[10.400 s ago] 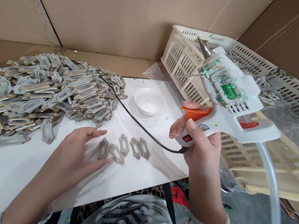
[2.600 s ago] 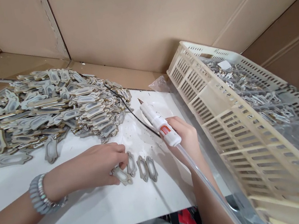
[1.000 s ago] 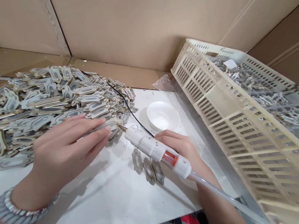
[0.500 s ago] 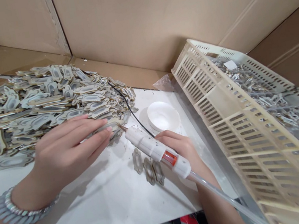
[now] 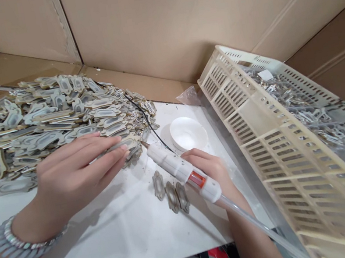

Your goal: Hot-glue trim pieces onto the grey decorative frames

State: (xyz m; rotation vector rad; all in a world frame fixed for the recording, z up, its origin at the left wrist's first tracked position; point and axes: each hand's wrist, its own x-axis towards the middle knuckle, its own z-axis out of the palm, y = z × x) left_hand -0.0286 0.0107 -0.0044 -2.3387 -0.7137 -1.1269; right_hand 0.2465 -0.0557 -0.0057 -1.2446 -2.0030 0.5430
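Nozzle has shifted slightly rightward since half a second ago; its tip then overlapped the end of the held frame piece and now sits at or just beside that end. Contact cannot be told. Judged from this, the pass over that end has eased off, though the piece stays gripped and the tool near.

Left hand, mid-left, almost unmoved: fingers narrow and close together, gripping the piece at centre frame, before the near edge of the pile. Right hand, right of centre, closed round the glue gun; its grip on the handle is mostly hidden, trigger unseen.

Three loose pieces unmoved on the white surface, below the gun. White bowl and slatted crate likewise unchanged, to the right.
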